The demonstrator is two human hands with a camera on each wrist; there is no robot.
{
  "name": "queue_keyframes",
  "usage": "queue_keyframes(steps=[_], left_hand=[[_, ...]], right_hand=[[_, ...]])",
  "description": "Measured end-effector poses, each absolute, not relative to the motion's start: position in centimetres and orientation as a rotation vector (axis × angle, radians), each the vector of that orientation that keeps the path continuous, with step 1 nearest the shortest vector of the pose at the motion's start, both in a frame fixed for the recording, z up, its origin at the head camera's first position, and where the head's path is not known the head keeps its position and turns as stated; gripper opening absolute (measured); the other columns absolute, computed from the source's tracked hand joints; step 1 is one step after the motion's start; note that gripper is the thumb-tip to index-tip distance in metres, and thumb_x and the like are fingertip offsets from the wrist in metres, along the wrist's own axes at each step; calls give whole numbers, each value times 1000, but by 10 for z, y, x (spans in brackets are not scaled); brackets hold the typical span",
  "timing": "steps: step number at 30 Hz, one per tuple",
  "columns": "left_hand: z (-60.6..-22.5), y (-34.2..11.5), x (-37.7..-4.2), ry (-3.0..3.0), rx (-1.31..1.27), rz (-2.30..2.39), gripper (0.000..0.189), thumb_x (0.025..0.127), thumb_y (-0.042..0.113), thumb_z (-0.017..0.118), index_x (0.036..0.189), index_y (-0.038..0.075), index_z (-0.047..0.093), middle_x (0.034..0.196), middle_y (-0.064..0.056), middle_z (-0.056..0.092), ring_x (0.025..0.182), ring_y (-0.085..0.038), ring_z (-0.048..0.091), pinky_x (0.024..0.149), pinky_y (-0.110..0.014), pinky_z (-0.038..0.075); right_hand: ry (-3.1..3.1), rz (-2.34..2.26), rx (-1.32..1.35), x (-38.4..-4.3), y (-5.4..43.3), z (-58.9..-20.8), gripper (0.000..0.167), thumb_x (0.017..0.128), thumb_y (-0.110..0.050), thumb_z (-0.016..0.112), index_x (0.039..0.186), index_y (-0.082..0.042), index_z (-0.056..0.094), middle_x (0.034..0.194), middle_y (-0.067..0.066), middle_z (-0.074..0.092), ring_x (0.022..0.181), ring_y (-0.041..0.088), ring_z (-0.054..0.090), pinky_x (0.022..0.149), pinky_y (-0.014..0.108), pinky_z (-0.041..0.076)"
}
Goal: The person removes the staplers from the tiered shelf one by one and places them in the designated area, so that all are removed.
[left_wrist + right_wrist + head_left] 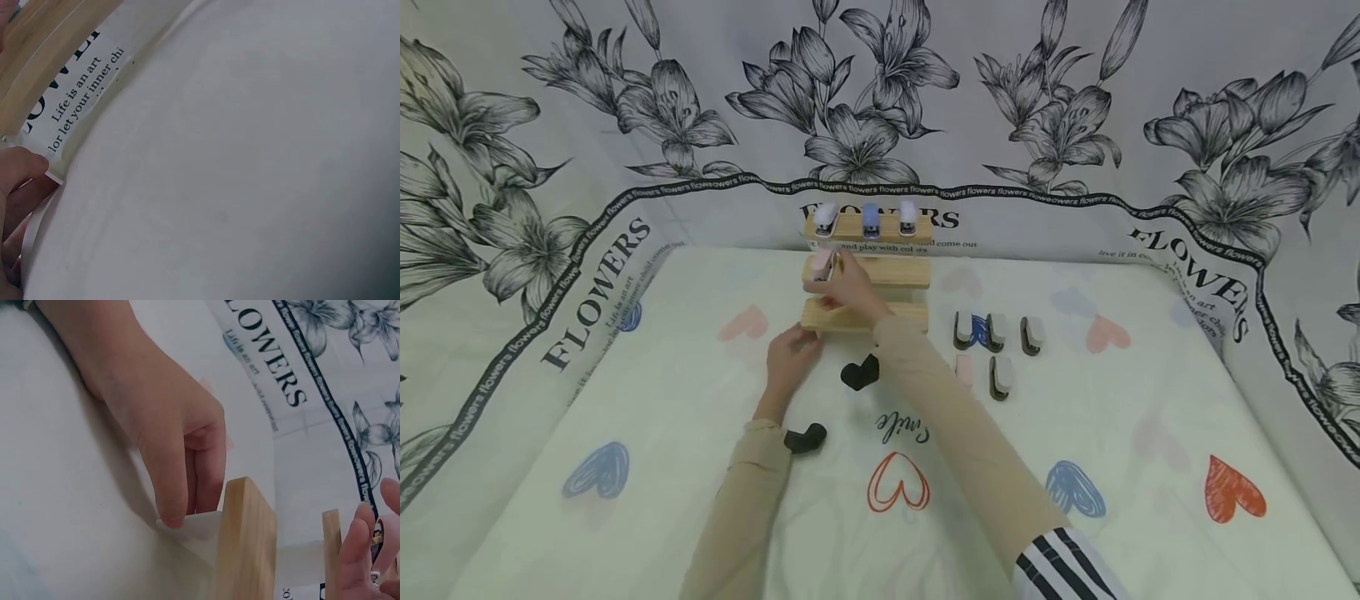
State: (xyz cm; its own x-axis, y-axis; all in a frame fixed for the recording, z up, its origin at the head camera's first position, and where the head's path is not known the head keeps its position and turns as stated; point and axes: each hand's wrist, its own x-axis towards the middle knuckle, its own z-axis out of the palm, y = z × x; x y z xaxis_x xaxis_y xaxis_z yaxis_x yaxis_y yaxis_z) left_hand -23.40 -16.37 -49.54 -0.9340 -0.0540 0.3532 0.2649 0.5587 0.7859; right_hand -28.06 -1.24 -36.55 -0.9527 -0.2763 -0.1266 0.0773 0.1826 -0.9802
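A tiered stand with wooden shelves [895, 272] is at the far middle of the table. My right hand [850, 287] holds a small pink stapler [822, 264] at the left end of the middle shelf; the right wrist view shows part of that hand [369, 556]. My left hand [793, 358] pinches the stand's thin translucent base [200, 528] by the lowest shelf's left end, thumb on one side and fingers on the other. On the top shelf stand a white stapler [826, 218], a blue stapler [871, 218] and another white stapler [908, 217].
Several small staplers lie right of the stand, among them a pale one [1032, 335] and a pink one [964, 370], partly hidden by my right sleeve [955, 400]. The tablecloth [700, 450] has printed hearts. A flower-printed cloth [700, 225] hangs behind.
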Motion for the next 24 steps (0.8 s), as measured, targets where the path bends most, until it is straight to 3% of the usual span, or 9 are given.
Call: queue_keyframes(steps=[7, 14, 17, 20, 24], left_hand=[[-498, -166, -234, -2422, -179, -1358, 16, 78, 9, 67, 91, 1, 68, 109, -13, 61, 109, -26, 51, 94, -35, 35], [-494, -168, -234, -2437, -188, -1282, 16, 76, 10, 67, 89, 0, 69, 110, -13, 61, 105, -27, 53, 91, -36, 37], [-493, -167, -235, -2426, -206, -1280, 15, 76, 9, 68, 87, -1, 68, 108, -14, 61, 104, -28, 54, 90, -37, 38], [-494, -166, -235, -2431, -203, -1275, 14, 76, 9, 68, 86, 0, 68, 106, -13, 62, 103, -27, 54, 90, -37, 39], [-496, -165, -235, -2439, -170, -1285, 14, 76, 9, 68, 87, 1, 68, 107, -13, 62, 105, -27, 53, 91, -36, 37]], right_hand=[[2236, -1817, -205, -279, -21, -358, 78, 80, -9, 67, 142, -15, 21, 139, 15, 30, 62, 26, 62, 63, 34, 53], [2450, -1721, -145, -284, -22, -365, 68, 79, -13, 69, 136, -13, 32, 122, 12, 47, 53, 19, 59, 51, 28, 51], [2551, -1663, -164, -288, -22, -370, 67, 78, -18, 70, 134, -12, 33, 111, 8, 51, 56, 21, 60, 47, 25, 49], [2676, -1588, -221, -291, -22, -376, 65, 78, -21, 70, 131, -9, 35, 105, 7, 53, 64, 21, 60, 52, 23, 47], [2789, -1572, -326, -290, -20, -384, 63, 77, -18, 70, 128, -3, 37, 110, 11, 55, 85, 18, 56, 72, 23, 45]])
